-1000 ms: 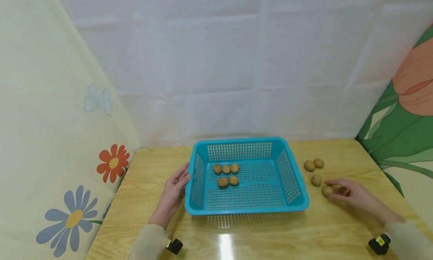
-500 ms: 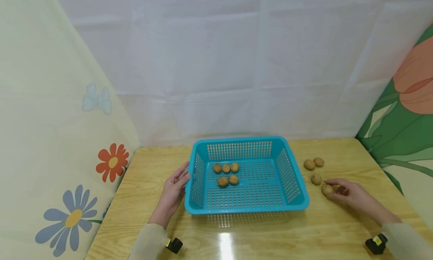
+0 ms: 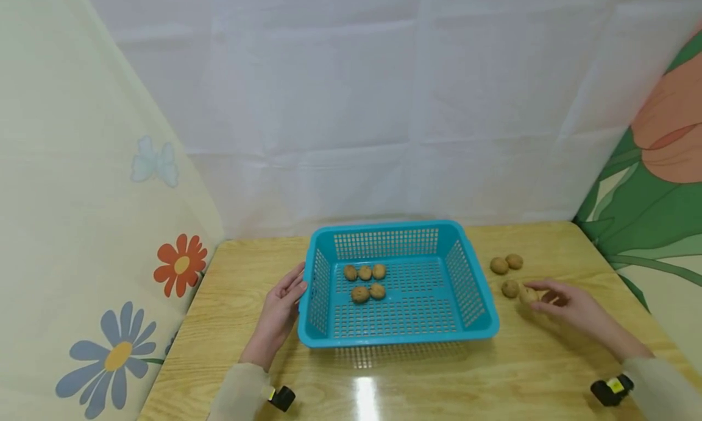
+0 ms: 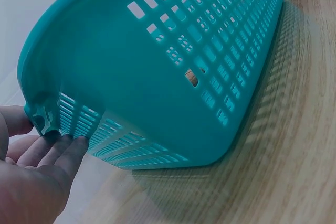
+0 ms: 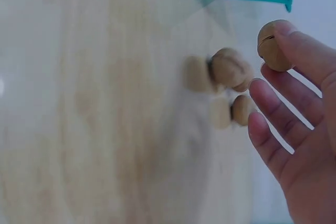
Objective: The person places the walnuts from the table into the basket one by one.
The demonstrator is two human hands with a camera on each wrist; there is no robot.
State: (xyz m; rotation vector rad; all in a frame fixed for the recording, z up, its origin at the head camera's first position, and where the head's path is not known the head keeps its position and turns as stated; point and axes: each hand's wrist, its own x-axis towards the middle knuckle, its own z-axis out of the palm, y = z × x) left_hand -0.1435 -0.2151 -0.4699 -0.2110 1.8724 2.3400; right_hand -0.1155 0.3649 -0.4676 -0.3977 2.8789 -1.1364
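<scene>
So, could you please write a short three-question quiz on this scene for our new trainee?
1. Count: how many walnuts lie inside the blue basket?
2. True or false: the left hand touches the basket.
3. Multiple choice: what does the right hand pinch?
(a) the basket's rim
(b) a single walnut
(c) nothing

Key:
1. Five.
2. True; it is at the basket's left end.
3. (b)

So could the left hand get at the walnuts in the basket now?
Likely yes: the left hand holds the turquoise plastic basket, whose open top leaves the walnuts uncovered, but must let go first.
</scene>
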